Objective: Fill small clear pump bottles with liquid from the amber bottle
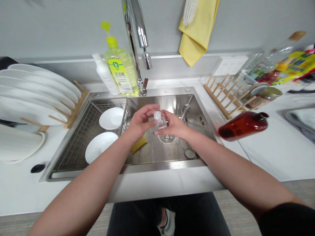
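Over the sink's right basin I hold a small clear bottle with a whitish round cap. My left hand is closed about its cap end, with the thumb touching close to the cap. From the other side, my right hand grips the clear body between thumb and fingers. Parts of the bottle are hidden by the fingers. Below the hands are the round drain and a yellow sponge or cloth.
White bowls sit in the wire basket on the left. A faucet rises behind, beside a dish soap bottle. Plates stand in a left rack; a brown bottle lies on the right counter. A yellow cloth hangs above.
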The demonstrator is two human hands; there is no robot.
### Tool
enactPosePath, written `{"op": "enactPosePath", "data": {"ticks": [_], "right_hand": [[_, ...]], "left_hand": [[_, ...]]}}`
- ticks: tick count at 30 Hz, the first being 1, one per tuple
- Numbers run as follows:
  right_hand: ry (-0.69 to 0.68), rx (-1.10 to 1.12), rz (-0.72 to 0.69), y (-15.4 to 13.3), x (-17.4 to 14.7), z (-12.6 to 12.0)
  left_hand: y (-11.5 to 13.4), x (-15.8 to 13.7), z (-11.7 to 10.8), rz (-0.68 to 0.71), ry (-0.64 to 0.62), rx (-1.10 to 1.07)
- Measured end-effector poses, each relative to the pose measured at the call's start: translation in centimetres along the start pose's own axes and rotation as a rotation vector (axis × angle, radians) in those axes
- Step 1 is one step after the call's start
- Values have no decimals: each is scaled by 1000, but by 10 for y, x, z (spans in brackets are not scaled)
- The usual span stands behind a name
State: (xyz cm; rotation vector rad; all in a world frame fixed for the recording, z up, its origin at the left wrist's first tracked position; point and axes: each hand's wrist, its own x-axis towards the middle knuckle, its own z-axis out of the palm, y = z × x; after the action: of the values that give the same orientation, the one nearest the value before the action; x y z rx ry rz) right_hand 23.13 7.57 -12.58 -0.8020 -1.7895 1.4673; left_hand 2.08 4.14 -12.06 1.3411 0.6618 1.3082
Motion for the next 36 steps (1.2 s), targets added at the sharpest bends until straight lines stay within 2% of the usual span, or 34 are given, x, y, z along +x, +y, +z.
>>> {"op": "enactPosePath", "data": {"ticks": [3, 6, 15, 28, 36], "right_hand": [[1, 44, -1, 1, 0, 1], [0, 40, 7, 1, -1, 3], [-5, 3, 31, 3, -1, 5], [-19, -19, 49, -1, -2, 7], [-35, 8, 44, 0, -3, 6]], "left_hand": [[-1, 3, 1, 26, 63, 80], [2, 3, 2, 52, 67, 123], [9, -1, 5, -94, 15, -83], [10, -6, 3, -94, -8, -131], [4, -3, 0, 3, 83, 77]]}}
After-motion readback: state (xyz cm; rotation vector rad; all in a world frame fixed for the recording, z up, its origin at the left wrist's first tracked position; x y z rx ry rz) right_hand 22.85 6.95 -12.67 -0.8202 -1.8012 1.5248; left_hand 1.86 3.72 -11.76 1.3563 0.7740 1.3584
